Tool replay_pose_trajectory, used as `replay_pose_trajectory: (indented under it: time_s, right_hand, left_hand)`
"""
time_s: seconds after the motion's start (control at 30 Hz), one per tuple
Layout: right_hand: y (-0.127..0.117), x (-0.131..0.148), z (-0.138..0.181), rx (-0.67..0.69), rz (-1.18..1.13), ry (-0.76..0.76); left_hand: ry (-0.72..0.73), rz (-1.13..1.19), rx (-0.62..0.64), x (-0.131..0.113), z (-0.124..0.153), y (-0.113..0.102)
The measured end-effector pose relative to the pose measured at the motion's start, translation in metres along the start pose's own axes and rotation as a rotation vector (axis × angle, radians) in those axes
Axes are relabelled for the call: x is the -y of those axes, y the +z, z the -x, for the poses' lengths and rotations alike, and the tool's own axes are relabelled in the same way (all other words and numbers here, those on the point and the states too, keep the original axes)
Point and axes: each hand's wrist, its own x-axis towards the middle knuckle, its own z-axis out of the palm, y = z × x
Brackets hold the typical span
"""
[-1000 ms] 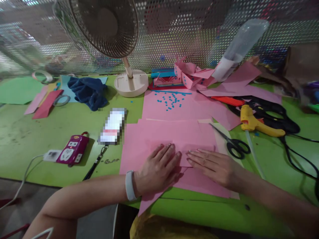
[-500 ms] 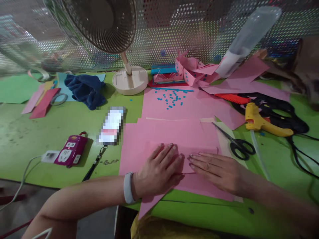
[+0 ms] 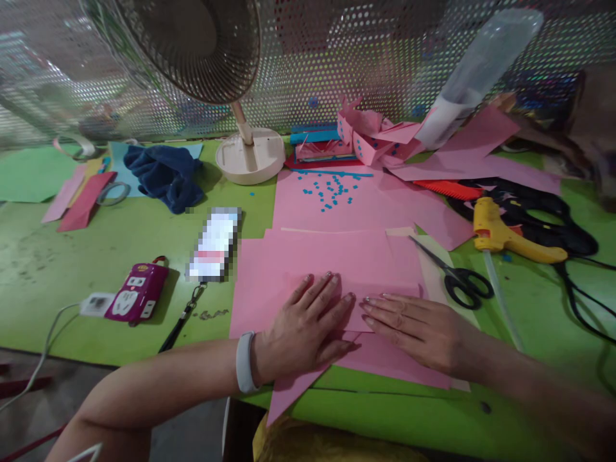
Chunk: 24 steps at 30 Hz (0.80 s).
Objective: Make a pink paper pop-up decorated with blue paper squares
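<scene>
My left hand lies flat on a folded piece of pink paper, fingers stretched out and pointing away from me. Beside it, my right hand also presses flat on the same paper, its fingertips close to the left index finger but apart from it. Under the folded piece are further pink sheets, one corner of which sticks out past the table's near edge. To the right of the paper, black scissors lie with their tips on the sheets. My palms hide part of the fold.
A yellow glue gun lies at right. Small blue paper squares are scattered on pink paper behind my hands. A fan, a blue cloth, a phone and a purple power strip stand or lie leftward on the green table.
Both hands stay flat on the pink paper. The right fingertips have slid very slightly left; the rest looks the same apart from a small shift of the view.
</scene>
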Motion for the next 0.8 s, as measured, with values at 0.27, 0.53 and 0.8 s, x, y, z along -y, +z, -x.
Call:
replay_pose_trajectory:
  time_s: [0.27,0.53,0.8]
  right_hand:
    - [-0.0018,-0.0007,-0.0029,0.012,0.002,-0.009]
    - [0.0016,-0.0006,-0.0023,0.008,-0.045,0.003]
    - [0.0015,-0.0011,-0.0038,0.010,-0.047,-0.005]
  left_hand:
    - [-0.023,0.045,0.034,0.0024,0.0003,-0.0001]
    - [-0.017,0.021,0.021,0.0024,0.0009,0.0002]
    - [-0.039,0.025,0.051,0.0026,0.0001,-0.0010]
